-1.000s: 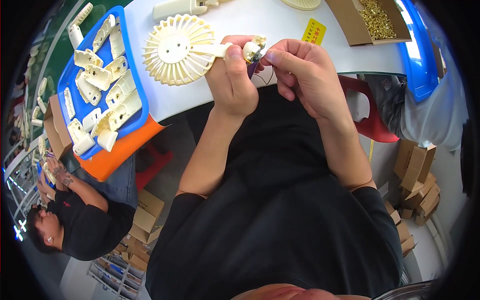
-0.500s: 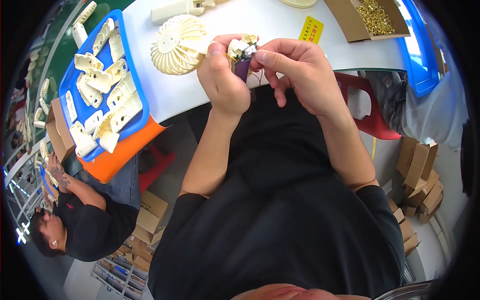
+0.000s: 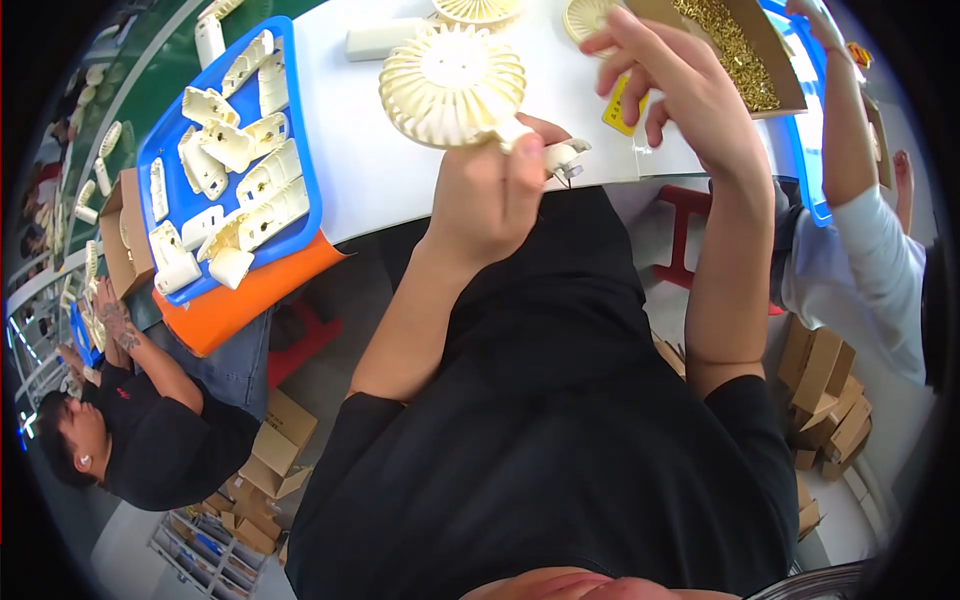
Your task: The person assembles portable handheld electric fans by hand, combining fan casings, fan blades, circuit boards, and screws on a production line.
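Note:
My left hand (image 3: 495, 195) grips the handle of a cream hand-held fan (image 3: 455, 85), its round slatted head lying over the white table (image 3: 380, 150). Small wires and a motor part stick out of the handle's end beside my thumb. My right hand (image 3: 675, 85) is raised over the table with fingers spread, next to a cardboard box of small brass screws (image 3: 735, 55). I cannot tell if a screw is between its fingertips.
A blue tray (image 3: 305, 175) of cream plastic housings sits on an orange bin (image 3: 250, 295) at the left. More fan grilles (image 3: 480, 10) lie at the table's far edge. One person sits at lower left, another in a white sleeve (image 3: 860, 250) at right. Cardboard boxes (image 3: 830, 400) stand on the floor.
My right hand has left the fan handle and moved up and right to the screw box. The fan head has shifted right; my left hand still holds it.

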